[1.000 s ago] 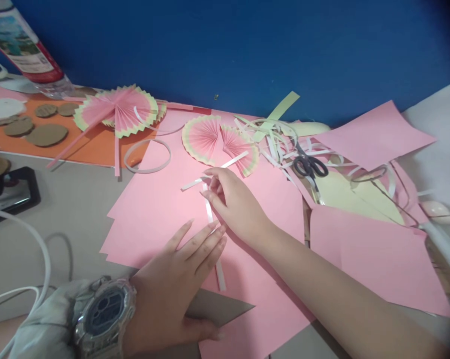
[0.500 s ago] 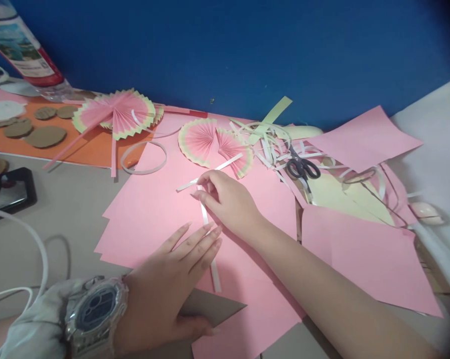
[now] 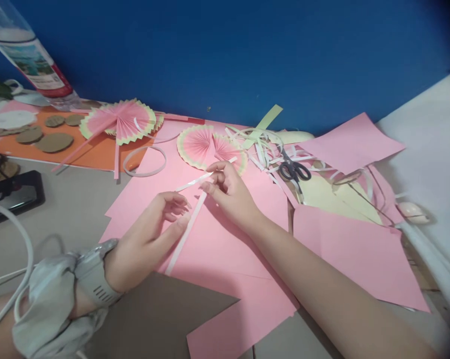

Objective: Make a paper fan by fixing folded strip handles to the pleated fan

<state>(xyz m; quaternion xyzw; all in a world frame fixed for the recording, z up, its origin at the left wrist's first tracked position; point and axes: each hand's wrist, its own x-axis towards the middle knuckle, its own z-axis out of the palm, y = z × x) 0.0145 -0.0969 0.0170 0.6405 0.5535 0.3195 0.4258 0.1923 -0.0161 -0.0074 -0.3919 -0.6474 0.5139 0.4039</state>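
Observation:
My right hand (image 3: pixel 228 192) pinches the upper end of a narrow white strip (image 3: pixel 180 244) between thumb and fingers. The strip slants down to the left over pink paper (image 3: pixel 243 239). Beside the strip's middle is my left hand (image 3: pixel 161 224), fingers curled and the thumb near its edge; whether it grips the strip is unclear. Another white strip (image 3: pixel 190 183) lies behind my right fingertips. Just beyond sits a pleated pink fan (image 3: pixel 198 144) with a green and yellow rim.
Black scissors (image 3: pixel 295 171) lie among paper scraps on the right, near more pink sheets (image 3: pixel 355 249). Further left are another fan (image 3: pixel 131 119), cardboard discs (image 3: pixel 55 142), a bottle (image 3: pixel 38 65) and a phone (image 3: pixel 17 194). A blue wall (image 3: pixel 225 55) stands behind.
My left hand has lifted from lying flat and turned, its fingers now curled. The strip in my right hand has swung its lower end to the left. The view has shifted slightly.

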